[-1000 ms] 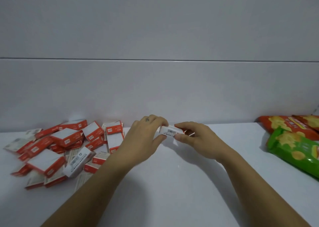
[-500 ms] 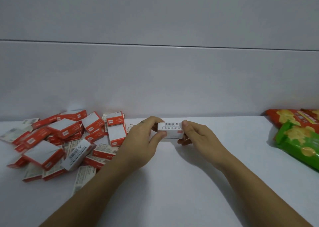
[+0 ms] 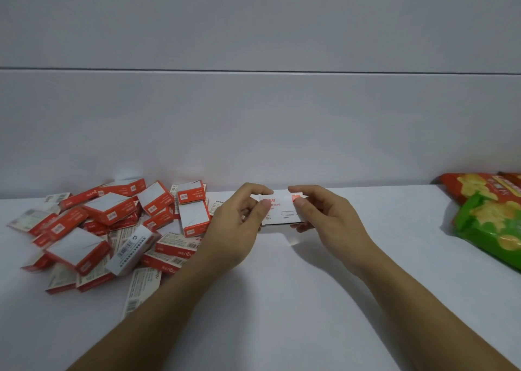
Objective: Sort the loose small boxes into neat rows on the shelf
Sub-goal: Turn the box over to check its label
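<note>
Gripping one small box (image 3: 280, 211), left hand (image 3: 239, 224) and right hand (image 3: 324, 218) pinch its ends

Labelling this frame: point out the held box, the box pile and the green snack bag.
held box (image 3: 280, 214): head view, white front face.
box pile (image 3: 131, 246): head view, mid-pile box.
green snack bag (image 3: 490, 227): head view, printed front.
</note>
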A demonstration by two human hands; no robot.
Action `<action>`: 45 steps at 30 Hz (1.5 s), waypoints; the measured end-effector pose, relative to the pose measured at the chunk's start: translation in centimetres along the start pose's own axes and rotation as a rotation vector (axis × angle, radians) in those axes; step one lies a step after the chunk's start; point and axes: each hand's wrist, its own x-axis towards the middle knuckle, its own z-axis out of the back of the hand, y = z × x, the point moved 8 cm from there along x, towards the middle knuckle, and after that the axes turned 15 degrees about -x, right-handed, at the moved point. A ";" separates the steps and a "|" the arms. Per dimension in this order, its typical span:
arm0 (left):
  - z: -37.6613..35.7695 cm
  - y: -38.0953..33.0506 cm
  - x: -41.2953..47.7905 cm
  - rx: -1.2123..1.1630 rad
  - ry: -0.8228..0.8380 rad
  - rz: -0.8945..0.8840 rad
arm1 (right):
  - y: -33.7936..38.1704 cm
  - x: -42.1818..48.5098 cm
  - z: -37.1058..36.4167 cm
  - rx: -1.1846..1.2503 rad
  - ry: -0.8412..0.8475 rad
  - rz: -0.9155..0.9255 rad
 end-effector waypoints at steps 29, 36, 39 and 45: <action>-0.9 0.5 -0.4 0.182 0.038 -0.002 | 2.7 -0.9 0.0 -0.840 -0.139 0.414; -1.6 0.2 0.1 0.225 0.048 -0.012 | 2.7 -0.2 -0.6 -0.966 -0.114 0.451; -1.7 -0.3 0.5 0.265 0.031 -0.023 | 3.3 0.6 -0.2 -0.998 -0.080 0.451; -3.2 -1.5 1.6 0.479 0.082 -0.051 | 3.4 2.2 1.8 -1.072 -0.040 0.415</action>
